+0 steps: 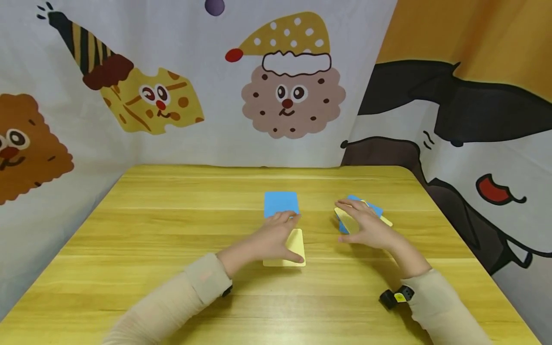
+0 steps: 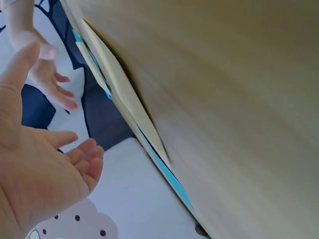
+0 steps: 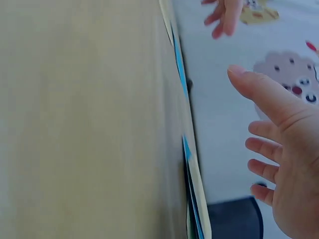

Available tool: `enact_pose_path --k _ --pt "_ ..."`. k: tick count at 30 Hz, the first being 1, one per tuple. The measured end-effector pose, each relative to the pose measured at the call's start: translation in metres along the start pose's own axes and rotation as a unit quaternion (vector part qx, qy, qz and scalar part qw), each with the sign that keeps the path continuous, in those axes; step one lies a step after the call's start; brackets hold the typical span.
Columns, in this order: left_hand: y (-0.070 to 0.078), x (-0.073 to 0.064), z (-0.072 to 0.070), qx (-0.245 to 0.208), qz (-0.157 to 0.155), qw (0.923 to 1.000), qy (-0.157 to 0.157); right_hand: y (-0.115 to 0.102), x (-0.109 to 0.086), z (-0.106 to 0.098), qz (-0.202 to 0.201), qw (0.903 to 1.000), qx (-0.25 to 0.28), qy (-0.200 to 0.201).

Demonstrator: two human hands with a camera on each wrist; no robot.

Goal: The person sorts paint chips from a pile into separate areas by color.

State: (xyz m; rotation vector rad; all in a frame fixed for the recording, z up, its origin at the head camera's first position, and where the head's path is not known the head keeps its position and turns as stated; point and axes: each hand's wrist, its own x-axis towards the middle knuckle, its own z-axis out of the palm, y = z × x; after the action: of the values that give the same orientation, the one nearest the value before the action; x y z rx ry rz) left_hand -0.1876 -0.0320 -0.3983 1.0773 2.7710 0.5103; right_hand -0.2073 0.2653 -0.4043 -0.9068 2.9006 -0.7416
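Note:
A blue square card (image 1: 281, 202) lies near the middle of the table, with a yellow card (image 1: 297, 243) just in front of it. Over the yellow card hovers my left hand (image 1: 269, 239), fingers loosely spread and holding nothing; it hides part of that card. To the right, a loose, crisscrossed pile of yellow and blue cards (image 1: 347, 220) lies on the wood. My right hand (image 1: 370, 226) is above this pile, thumb apart from the fingers, and covers much of it. Both wrist views show bare palms, the left hand (image 2: 45, 169) and the right hand (image 3: 294, 154).
The cards rest on a wood-grain table (image 1: 151, 215). A curtain (image 1: 172, 148) with cartoon biscuit and cheese figures hangs behind its far edge and continues along the sides. A black device (image 1: 394, 298) is strapped at the right wrist, by the sleeve cuff.

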Motion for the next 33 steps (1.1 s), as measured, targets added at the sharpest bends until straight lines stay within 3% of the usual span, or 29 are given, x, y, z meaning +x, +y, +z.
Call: enact_pose_path --k 9,17,23,33 --pt "0.028 0.026 0.011 -0.021 -0.006 0.9992 0.032 0.029 -0.008 -0.013 0.026 0.9993 0.024 0.006" --pt "0.053 0.056 0.019 -0.039 -0.034 0.9974 0.051 0.046 -0.011 -0.020 0.031 0.9992 0.023 0.011" --pt "0.063 0.080 0.025 -0.052 -0.063 0.9944 0.068 0.058 -0.015 -0.023 0.057 0.9977 0.037 -0.005" --pt "0.067 0.111 0.038 -0.069 -0.124 0.9886 0.050 0.074 -0.013 -0.027 0.071 0.9940 0.074 -0.038"
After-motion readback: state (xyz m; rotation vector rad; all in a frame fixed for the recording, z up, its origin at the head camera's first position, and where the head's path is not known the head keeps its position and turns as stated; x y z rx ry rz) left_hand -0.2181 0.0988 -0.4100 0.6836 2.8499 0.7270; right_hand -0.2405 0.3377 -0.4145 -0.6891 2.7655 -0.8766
